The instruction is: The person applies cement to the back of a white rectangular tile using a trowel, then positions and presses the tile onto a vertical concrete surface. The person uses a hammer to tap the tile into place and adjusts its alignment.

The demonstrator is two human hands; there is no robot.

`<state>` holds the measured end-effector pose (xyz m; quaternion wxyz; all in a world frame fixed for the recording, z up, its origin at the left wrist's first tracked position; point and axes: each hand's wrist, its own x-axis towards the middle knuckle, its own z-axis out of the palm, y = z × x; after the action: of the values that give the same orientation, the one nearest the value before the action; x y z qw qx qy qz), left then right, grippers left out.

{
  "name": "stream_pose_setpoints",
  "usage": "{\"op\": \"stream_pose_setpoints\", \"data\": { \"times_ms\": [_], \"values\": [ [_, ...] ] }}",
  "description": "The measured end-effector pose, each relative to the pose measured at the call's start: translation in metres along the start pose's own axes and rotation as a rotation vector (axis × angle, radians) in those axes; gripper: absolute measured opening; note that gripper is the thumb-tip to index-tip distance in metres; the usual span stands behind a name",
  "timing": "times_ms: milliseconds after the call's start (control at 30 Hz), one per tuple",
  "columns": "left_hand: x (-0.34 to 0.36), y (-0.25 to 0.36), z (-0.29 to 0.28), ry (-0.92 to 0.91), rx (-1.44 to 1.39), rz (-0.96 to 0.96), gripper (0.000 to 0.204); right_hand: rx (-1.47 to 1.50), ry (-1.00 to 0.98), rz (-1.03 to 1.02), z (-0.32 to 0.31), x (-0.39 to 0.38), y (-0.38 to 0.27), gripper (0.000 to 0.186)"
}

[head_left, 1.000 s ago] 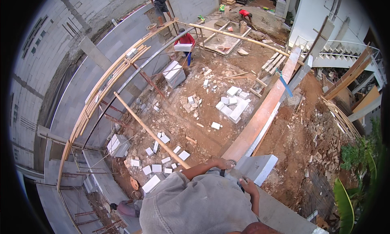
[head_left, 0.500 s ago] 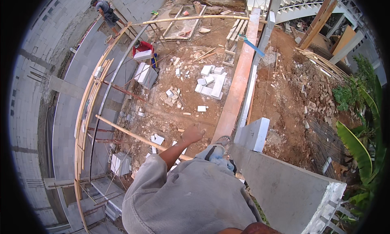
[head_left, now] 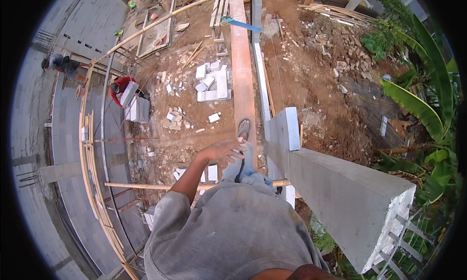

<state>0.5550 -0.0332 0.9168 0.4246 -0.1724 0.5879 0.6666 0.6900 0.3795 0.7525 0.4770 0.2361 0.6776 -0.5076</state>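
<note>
My left hand (head_left: 224, 150) is open in front of my body, fingers apart, with nothing in it. It hangs over my blue trouser leg (head_left: 247, 158), just above the sandalled foot (head_left: 244, 128) that stands on a long reddish plank (head_left: 241, 71). My right hand does not show; only a strip of skin appears at the lower edge. Right of the plank, a pale upright block (head_left: 287, 129) stands at the end of a grey concrete beam (head_left: 340, 178). Farther along, a blue handsaw-shaped tool (head_left: 243, 24) lies across the plank.
Bamboo poles (head_left: 131, 185) cross below and at the left. White blocks (head_left: 214, 83) lie on the rubble-strewn ground well below. A person in red (head_left: 121, 91) handles a block at left; another person (head_left: 63, 63) is near the wall. Plants (head_left: 413, 102) grow at right.
My view has swung right and further down, so the plank now runs straight ahead. My left hand has come in over my leg and its fingers have spread. The person in red leans over the blocks.
</note>
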Motion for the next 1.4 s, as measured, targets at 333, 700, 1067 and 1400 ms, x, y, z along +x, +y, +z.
{"op": "stream_pose_setpoints", "data": {
  "times_ms": [333, 700, 1067, 1400],
  "values": [
    [0.081, 0.021, -0.128, 0.456, 0.442, 0.173, 0.077, 0.181, 0.177, 0.042, -0.016, 0.109, -0.092, 0.078],
    [0.05, 0.108, -0.217, 0.566, 0.294, 0.015, 0.075, -0.438, 0.021, 0.096, -0.028, 0.196, -0.242, 0.062],
    [-0.091, 0.256, -0.503, 1.113, 0.026, -0.077, 0.067, 0.201, 0.204, 0.064, 0.024, 0.389, -0.459, 0.055],
    [-0.028, 0.324, -0.644, 1.238, -0.007, -0.026, 0.071, -0.044, 0.091, -0.012, 0.058, 0.383, -0.526, 0.075]
  ]
}}
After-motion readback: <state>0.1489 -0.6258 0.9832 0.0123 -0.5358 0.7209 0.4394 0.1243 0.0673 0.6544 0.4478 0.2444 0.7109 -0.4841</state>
